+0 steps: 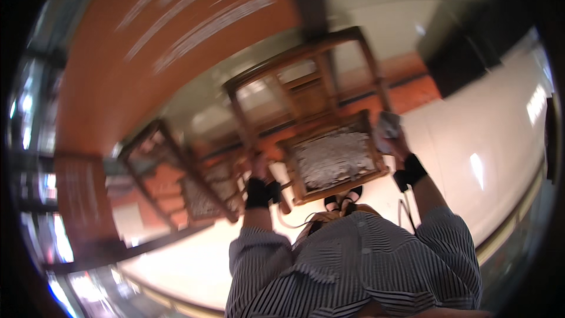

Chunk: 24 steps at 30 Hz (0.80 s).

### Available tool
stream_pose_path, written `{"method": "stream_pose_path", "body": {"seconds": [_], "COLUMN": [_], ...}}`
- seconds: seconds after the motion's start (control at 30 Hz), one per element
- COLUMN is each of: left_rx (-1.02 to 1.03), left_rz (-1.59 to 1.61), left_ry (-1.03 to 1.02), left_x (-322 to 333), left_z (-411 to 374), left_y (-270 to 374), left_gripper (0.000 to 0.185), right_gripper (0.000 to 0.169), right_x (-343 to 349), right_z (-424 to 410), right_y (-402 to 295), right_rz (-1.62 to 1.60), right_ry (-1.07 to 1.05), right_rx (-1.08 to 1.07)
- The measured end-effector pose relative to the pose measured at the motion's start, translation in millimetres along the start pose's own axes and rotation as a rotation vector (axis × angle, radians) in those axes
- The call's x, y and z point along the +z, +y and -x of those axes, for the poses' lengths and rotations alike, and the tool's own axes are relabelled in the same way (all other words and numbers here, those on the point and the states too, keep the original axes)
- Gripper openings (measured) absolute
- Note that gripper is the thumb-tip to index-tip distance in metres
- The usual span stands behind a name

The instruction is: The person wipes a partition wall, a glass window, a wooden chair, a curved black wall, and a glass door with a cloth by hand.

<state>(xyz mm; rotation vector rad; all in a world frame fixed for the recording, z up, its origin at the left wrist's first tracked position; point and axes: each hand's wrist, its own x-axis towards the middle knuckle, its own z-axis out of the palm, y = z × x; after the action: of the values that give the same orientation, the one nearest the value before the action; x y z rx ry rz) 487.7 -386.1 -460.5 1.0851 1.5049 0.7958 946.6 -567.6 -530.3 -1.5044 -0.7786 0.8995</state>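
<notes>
A wooden armchair [304,92] with a pale, textured seat [335,157] stands in front of me, blurred by motion. My left hand [259,165] is at its left armrest; the fingers are too blurred to show whether they grip it. In my right hand [399,143] is a crumpled grey cloth [388,126], beside the right side of the chair. Black bands cover both wrists, and a dark cord hangs near the right one.
A second wooden chair [207,190] stands at the left, close to the first. Behind are an orange panel [212,17] bearing writing and a dark box-like object [463,53]. My feet [344,198] are on a pale, shiny floor [459,141].
</notes>
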Motion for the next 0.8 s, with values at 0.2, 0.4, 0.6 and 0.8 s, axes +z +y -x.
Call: {"method": "stream_pose_path", "body": {"seconds": [0.2, 0.4, 0.6, 0.8], "left_rx": [0.056, 0.147, 0.109, 0.161], "left_rz": [-0.071, -0.251, -0.271, 0.093], "left_ry": [0.013, 0.165, 0.021, -0.227], "left_x": [-42, -7, 21, 51], "left_z": [8, 10, 21, -47], "left_y": [-10, -16, -10, -98], "left_gripper": [0.018, 0.032, 0.030, 0.012], "right_gripper": [0.014, 0.034, 0.038, 0.015], "right_x": [12, 20, -26, -2], "right_z": [36, 58, 92, -3], "right_y": [20, -40, -32, -11], "right_rz": [-0.100, 0.494, 0.501, -0.899], "right_ry": [0.055, 0.208, 0.292, -0.183], "right_rx": [0.048, 0.238, 0.251, 0.248]}}
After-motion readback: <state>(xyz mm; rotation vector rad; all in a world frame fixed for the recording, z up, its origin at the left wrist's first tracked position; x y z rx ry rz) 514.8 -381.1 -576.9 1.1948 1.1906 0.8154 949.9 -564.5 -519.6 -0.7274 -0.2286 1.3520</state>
